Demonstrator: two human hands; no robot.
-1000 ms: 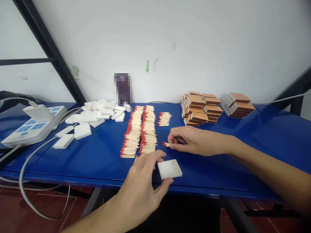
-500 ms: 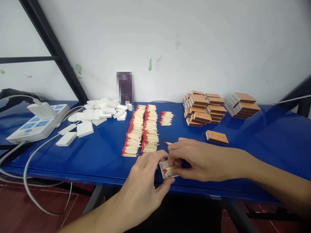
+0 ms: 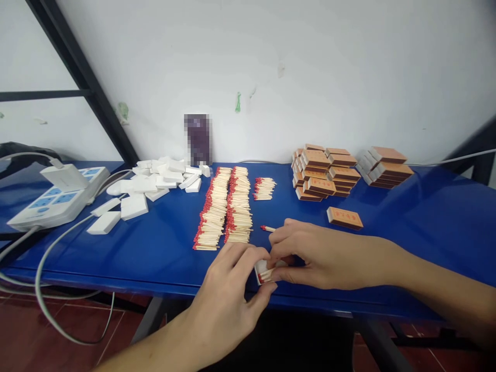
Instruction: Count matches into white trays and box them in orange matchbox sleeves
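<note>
A small white matchbox tray point(image 3: 261, 265) sits at the front edge of the blue table, gripped at its left end between the thumb and fingers of my left hand point(image 3: 233, 283). Several red-headed matches point(image 3: 266, 275) lie inside, along the tray's near wall. My right hand point(image 3: 315, 257) has its closed fingertips down in the tray on these matches, covering its right end. Just beyond the right fingers lies a loose match point(image 3: 267, 228), partly hidden. Two long rows of matches point(image 3: 238, 206) and a smaller group of matches point(image 3: 264, 189) rest behind the hands.
White trays point(image 3: 163, 175) are heaped at the back left, beside a power strip point(image 3: 50, 204) with trailing cables. Orange matchboxes point(image 3: 318, 170) stand stacked at the back right, near another stack point(image 3: 389, 168). One matchbox point(image 3: 344, 217) lies alone. A blurred dark rectangle point(image 3: 199, 139) leans against the wall.
The matches in the tray have shifted towards its near wall and lie closer together. My right fingertips have moved slightly within the tray; my left hand keeps its grip.
</note>
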